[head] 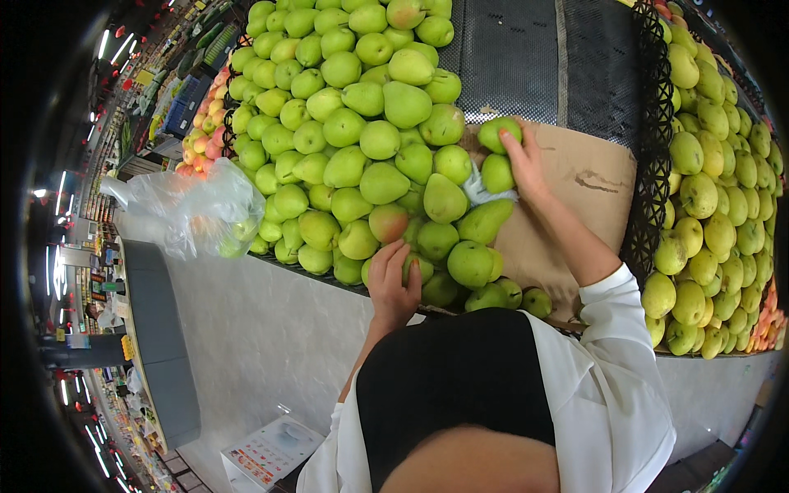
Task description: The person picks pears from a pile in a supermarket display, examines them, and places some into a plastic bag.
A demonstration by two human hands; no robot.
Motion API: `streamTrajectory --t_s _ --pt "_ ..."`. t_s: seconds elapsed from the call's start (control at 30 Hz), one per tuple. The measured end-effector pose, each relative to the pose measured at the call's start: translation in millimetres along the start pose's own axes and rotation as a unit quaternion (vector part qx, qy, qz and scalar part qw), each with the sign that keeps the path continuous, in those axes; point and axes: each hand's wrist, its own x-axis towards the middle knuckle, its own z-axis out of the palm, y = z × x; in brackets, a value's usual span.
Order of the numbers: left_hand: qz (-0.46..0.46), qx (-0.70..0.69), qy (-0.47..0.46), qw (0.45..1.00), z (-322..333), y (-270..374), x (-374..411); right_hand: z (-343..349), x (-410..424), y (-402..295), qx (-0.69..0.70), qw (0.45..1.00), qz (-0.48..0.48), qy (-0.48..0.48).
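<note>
Green pears (345, 166) are heaped in the display before me. My right hand (523, 154) grips one green pear (495, 134) at the right edge of the heap, above a sheet of brown cardboard (579, 160). Just below that pear rests another pear (497, 173), beside a crumpled pale wrapper (484, 188). At the heap's front edge, my left hand (394, 280) has its curved fingers on a green pear (414, 271), which they partly hide; whether they grip it is unclear. A pear with a red blush (388, 223) lies just beyond those fingertips.
A clear plastic bag (203, 206) with green fruit in it sits at the heap's left corner. Black lattice dividers (647, 148) separate the pears from yellow-green apples (703, 240) on the right. Dark mesh matting (511, 55) lies beyond the cardboard. A grey counter (157, 339) stands left.
</note>
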Motion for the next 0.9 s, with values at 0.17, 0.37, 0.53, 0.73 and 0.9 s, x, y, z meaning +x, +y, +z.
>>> streamTrajectory --t_s 0.17,0.37,0.53,0.73,0.9 --pt "0.0 0.005 -0.009 1.0 2 -2 0 16 -6 11 0.001 0.999 -0.048 -0.006" --pt "-0.009 0.006 -0.007 1.0 2 -3 -1 9 11 -19 0.163 0.981 0.092 0.041" --pt "-0.007 0.007 -0.004 1.0 2 -3 -3 -11 30 -31 -0.003 0.994 0.072 -0.079" --pt "-0.013 -0.005 -0.004 1.0 2 -3 -2 0 19 -28 -0.38 0.898 -0.187 -0.118" --pt "-0.02 0.007 -0.006 1.0 1 -3 -2 -39 4 -64 -0.421 0.876 -0.178 -0.153"
